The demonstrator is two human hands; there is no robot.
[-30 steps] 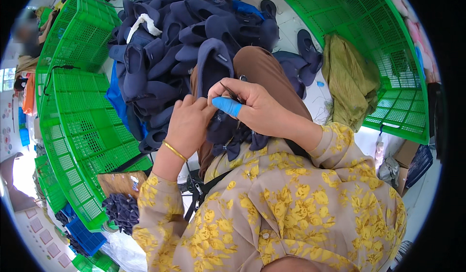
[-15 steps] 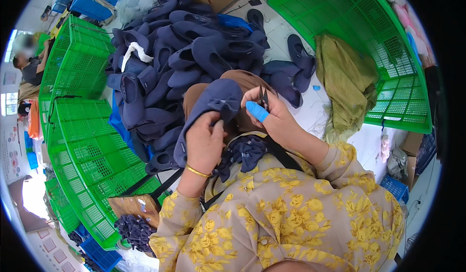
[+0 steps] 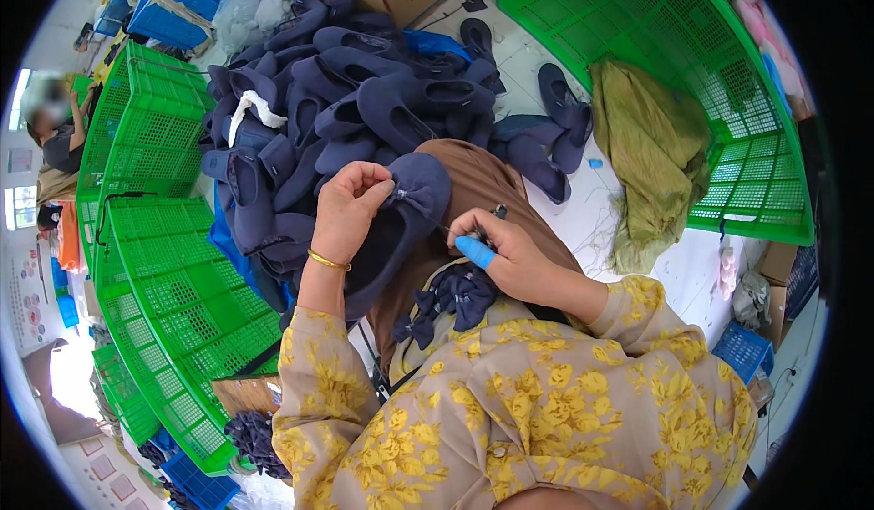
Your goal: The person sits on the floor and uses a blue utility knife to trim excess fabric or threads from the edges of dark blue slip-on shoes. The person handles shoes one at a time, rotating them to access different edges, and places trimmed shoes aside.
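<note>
Navy slipper (image 3: 401, 228) lies on our lap, long axis running from toe at upper right down-left. Our left hand (image 3: 350, 209) pinches its toe; our right hand (image 3: 505, 255), just right, grips a needle tool, thread taut between.

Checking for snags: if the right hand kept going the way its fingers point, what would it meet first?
Probably the navy slipper that the left hand pinches; the right hand points up-left at it.
</note>
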